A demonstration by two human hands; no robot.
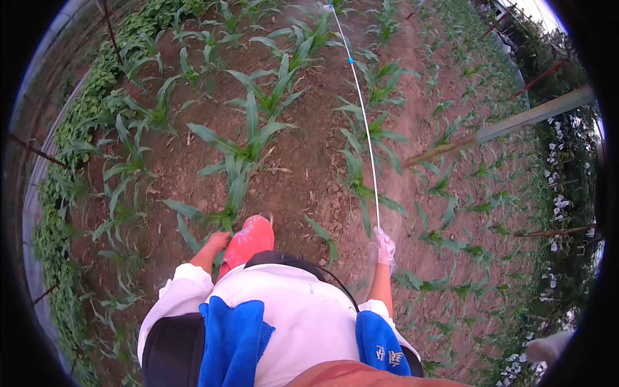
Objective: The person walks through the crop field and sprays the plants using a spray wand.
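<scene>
My right hand [385, 248], in a thin clear glove, is closed around the lower end of a long white spray wand [364, 109]. The wand reaches forward over the corn rows, with a blue joint partway along and a blue nozzle [329, 7] at its far end. Faint mist hangs near that tip. Beside my red-clad leg [248, 240], my bare left hand [219, 241] hangs low near the leaves of a corn plant [240, 152]. Nothing shows in it, but its fingers are too hidden to read. A black hose [342, 284] curves past my waist.
Young corn plants [353, 169] grow in rows on brown soil [303, 193]. Leafy green vines [77, 142] line the left edge. A wooden pole [503, 129] slants in from the right, and thin rusty rods [548, 232] stick out on both sides.
</scene>
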